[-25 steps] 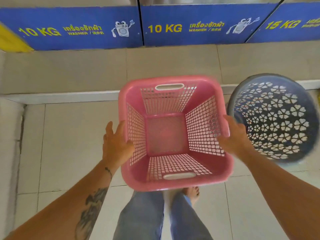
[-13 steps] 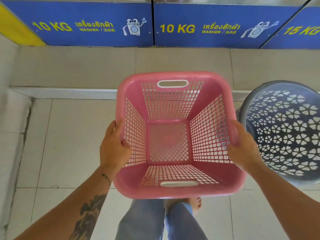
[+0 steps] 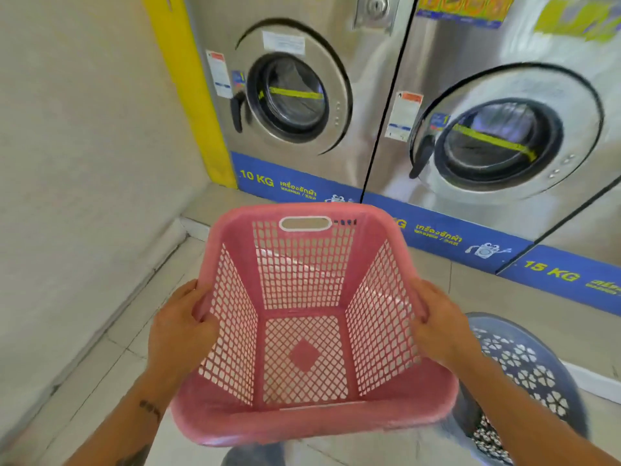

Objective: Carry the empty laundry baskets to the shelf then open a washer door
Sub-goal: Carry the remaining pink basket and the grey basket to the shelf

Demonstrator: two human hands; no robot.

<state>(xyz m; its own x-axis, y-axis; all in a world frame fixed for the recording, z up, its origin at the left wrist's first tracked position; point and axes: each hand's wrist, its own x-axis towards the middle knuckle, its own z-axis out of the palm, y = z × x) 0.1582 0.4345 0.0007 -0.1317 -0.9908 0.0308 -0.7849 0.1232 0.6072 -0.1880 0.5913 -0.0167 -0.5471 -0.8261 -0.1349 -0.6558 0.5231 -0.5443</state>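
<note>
I hold an empty pink square laundry basket in front of me, lifted off the floor. My left hand grips its left rim and my right hand grips its right rim. A round dark blue basket with flower-shaped holes stands on the floor at the lower right, partly hidden behind the pink basket and my right arm. Two steel front-loading washers face me, the left washer's door and the right washer's door both closed. No shelf is in view.
A cream wall runs along the left, meeting a yellow strip beside the left washer. The washers stand on a raised tiled step with blue "10 KG" and "15 KG" bands. Pale floor tiles lie below.
My view has tilted up from the floor to the washer fronts. The pink basket has risen with both hands still on its rims; the blue basket now sits lower right.
</note>
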